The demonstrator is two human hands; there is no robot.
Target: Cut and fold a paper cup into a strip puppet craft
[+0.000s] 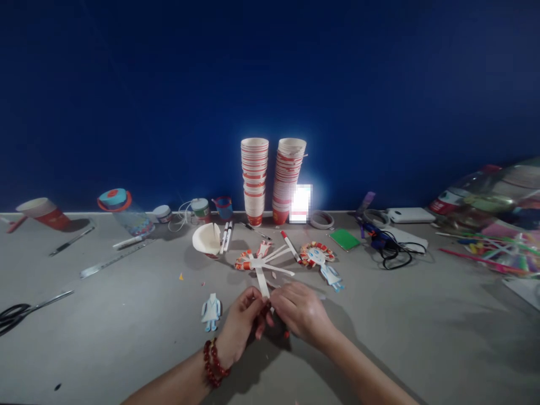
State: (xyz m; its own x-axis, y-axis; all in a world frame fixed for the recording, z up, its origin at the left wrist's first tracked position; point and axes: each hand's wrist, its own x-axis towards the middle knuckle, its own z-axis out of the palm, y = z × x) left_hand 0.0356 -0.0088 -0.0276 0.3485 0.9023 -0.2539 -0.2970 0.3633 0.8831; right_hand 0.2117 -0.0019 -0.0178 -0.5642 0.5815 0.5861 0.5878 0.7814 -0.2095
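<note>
Two bare hands meet over the lower end of one strip on a slit paper cup (257, 262), which lies just beyond the fingertips. Left hand (247, 320) pinches the strip end; right hand (301, 315) curls over it, fingertips hidden, grip cannot be told. Likely very light, springy, easily creased; narrow strips probably tear at their roots. Best hold: flat hub, or a strip's end.

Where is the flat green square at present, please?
In the head view, the flat green square lies right of centre on the grey table, between the paper doll with curly red-and-white hair and the dark blue corded device.
</note>
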